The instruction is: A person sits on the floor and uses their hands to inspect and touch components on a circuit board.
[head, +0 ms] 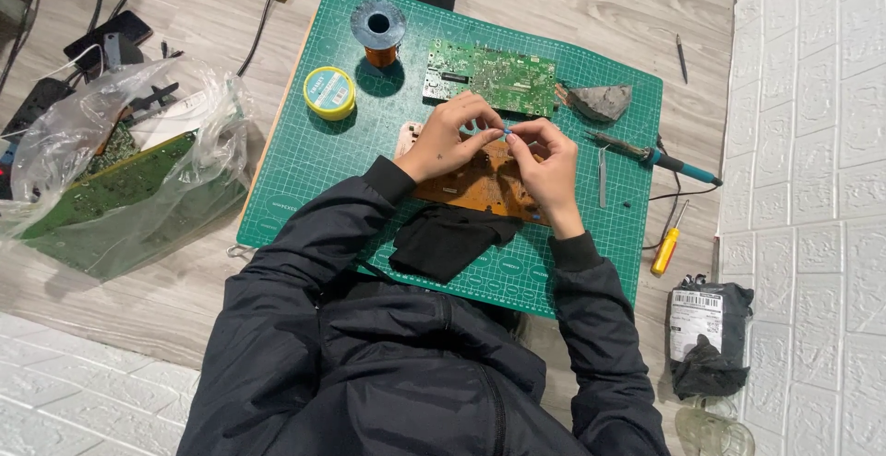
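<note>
Left hand (449, 139) and right hand (546, 162) pinch a small blue part (507, 129) together

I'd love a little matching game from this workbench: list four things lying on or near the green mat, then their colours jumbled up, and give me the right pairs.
Things:
1. Round tin
2. Screwdriver
3. Circuit board above the hands
4. Folded cloth

Colours:
A. black
B. green
C. yellow rim, pale blue lid
D. yellow handle with red

Pairs: 1-C, 2-D, 3-B, 4-A
</note>
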